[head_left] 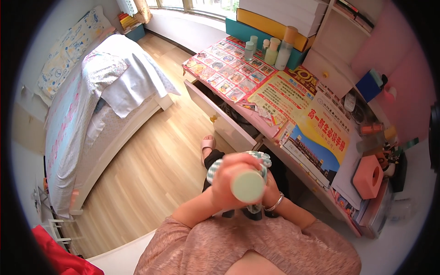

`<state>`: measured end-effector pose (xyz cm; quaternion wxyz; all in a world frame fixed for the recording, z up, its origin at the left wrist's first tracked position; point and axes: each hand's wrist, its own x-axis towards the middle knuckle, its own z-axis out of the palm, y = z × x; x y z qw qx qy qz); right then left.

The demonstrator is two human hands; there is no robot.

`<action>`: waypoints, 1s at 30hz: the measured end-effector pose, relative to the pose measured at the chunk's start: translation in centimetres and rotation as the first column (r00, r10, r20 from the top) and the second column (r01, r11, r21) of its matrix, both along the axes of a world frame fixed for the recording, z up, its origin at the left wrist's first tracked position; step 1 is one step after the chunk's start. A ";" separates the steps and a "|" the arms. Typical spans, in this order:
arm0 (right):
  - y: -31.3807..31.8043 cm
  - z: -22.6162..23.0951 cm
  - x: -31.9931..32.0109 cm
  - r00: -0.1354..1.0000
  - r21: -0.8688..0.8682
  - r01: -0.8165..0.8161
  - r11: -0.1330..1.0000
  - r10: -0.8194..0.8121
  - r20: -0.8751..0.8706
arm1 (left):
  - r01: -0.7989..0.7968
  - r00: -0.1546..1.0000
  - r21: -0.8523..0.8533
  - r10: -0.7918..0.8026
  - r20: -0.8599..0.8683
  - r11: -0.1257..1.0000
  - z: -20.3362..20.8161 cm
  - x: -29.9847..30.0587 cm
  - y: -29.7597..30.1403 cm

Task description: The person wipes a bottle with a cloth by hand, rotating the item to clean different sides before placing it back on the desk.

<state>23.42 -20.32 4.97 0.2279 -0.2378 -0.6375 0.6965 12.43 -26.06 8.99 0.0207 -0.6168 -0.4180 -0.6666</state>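
In front of my chest, my left hand [223, 176] is wrapped round a pale green cosmetic bottle [248, 186]. Its round end faces up toward me, and the rest is hidden behind my fingers. My right hand [270, 189], with a silver bangle at the wrist, is closed round a green-and-white checked cloth [265, 159] against the bottle's side. More of that cloth shows left of my left hand. Most of my right fingers are hidden behind the bottle, and the hands are slightly blurred.
To the right stands a desk [224, 68] with posters, several bottles [271, 51] and a pink tissue box [368, 177]. Its drawer [220, 117] is pulled out. A bed [68, 133] covered with sheets lies on the left, wood floor [151, 169] between. Red fabric [59, 256] shows lower left.
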 end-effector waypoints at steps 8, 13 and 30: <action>1.2 -4.4 -0.8 0.989 -0.112 -0.080 0.990 0.065 -0.132 | 0.048 0.985 -0.083 -0.061 -0.162 0.995 -0.7 0.4 0.5; 1.2 -6.1 -0.4 0.978 -0.300 -0.112 0.947 0.051 -0.204 | 0.363 0.931 -0.251 -0.360 0.061 0.897 -1.3 -1.2 -0.3; 2.4 -0.2 -0.1 0.967 -0.090 0.039 0.995 -0.060 -0.249 | 0.560 0.814 -0.565 -0.274 0.513 0.606 -3.2 -0.6 -0.5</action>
